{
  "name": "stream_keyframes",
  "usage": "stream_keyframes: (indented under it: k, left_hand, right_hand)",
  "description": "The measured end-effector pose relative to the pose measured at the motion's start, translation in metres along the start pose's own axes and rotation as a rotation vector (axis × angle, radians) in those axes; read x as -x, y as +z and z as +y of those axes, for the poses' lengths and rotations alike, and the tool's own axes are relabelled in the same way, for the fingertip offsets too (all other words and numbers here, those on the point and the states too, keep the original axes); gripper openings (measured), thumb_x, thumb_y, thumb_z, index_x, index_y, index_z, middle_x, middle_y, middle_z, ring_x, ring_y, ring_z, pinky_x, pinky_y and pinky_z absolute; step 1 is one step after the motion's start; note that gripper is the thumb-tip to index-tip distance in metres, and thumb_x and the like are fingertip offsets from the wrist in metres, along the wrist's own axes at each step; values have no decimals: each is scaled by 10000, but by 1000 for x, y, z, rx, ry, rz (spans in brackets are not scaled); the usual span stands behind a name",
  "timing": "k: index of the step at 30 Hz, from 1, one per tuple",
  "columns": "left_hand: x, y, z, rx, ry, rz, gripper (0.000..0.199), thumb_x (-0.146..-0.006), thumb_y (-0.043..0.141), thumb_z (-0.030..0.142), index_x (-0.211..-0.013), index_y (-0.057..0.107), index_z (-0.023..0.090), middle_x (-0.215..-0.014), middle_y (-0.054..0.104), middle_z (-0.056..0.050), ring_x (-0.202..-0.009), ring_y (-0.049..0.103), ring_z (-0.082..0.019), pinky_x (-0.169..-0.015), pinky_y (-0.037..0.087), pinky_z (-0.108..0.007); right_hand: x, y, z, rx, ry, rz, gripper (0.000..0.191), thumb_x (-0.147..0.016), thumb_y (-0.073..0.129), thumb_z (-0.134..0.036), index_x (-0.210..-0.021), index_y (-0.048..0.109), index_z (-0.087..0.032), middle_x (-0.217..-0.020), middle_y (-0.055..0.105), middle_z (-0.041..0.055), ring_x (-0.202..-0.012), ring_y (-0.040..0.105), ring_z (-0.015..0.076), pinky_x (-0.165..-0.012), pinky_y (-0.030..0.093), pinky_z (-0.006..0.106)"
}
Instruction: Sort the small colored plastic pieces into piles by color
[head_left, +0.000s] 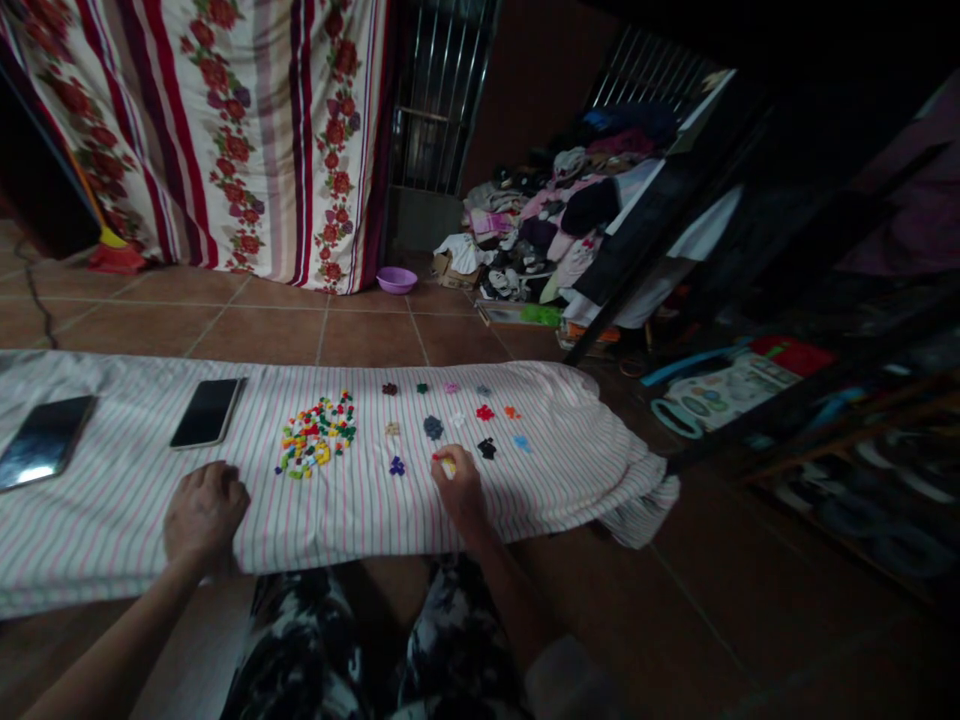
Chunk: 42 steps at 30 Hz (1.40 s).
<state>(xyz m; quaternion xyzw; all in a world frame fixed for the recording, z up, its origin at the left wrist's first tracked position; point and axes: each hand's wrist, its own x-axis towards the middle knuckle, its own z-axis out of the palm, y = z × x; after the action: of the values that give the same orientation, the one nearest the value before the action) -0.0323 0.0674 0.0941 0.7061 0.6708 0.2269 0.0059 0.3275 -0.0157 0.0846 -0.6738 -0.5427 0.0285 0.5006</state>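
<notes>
My right hand point(459, 487) is over the striped cloth with thumb and fingertips pinched on a tiny red piece point(435, 457). Just under those fingers shows a bit of yellow point(450, 465), partly hidden. Around it lie small piles sorted by colour: dark grey point(433, 427), white point(458, 420), red point(484, 412), black point(487, 448), purple point(397, 466) and tan point(392, 428). To the left spreads a mixed heap of colourful little pieces point(319, 435). My left hand point(206, 508) rests on the cloth left of the heap, fingers curled in, nothing visible in it.
Two phones, one dark point(208, 412) and one reflecting light point(45, 442), lie at the left of the striped cloth point(300, 520). More small piles, brown point(389, 389), green, pink, grey, orange and blue, sit nearby. Beyond are a purple basin point(397, 280) and heaped clothes point(555, 215).
</notes>
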Motion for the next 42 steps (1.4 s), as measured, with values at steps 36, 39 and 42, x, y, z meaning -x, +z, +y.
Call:
stream_keyframes:
  k: [36, 39, 42]
  left_hand:
    - [-1, 5, -1, -55, 0, 19, 253, -829, 416, 266, -971, 591, 151, -1072, 661, -181, -1044, 593, -333, -950, 474, -482]
    - [-1, 5, -1, -56, -3, 32, 255, -816, 426, 263, -958, 601, 145, -1063, 664, -186, -1037, 596, -331, -950, 474, -478]
    - [-2, 6, -1, -52, 2, 29, 270, -829, 406, 259, -965, 603, 133, -1061, 665, -189, -1040, 595, -324, -959, 469, -463]
  right_hand:
    - [-124, -57, 71, 756, 552, -337, 319, -924, 453, -191, -1116, 701, -245, -1110, 712, 68, -1018, 656, 193, -792, 452, 262]
    - [-122, -57, 72, 739, 513, -307, 321, -910, 465, -179, -1116, 704, -238, -1056, 722, 78, -971, 664, 185, -795, 453, 261]
    - [-117, -59, 75, 711, 467, -260, 314, -893, 477, -177, -1081, 721, -235, -976, 729, 84, -907, 672, 190, -784, 459, 273]
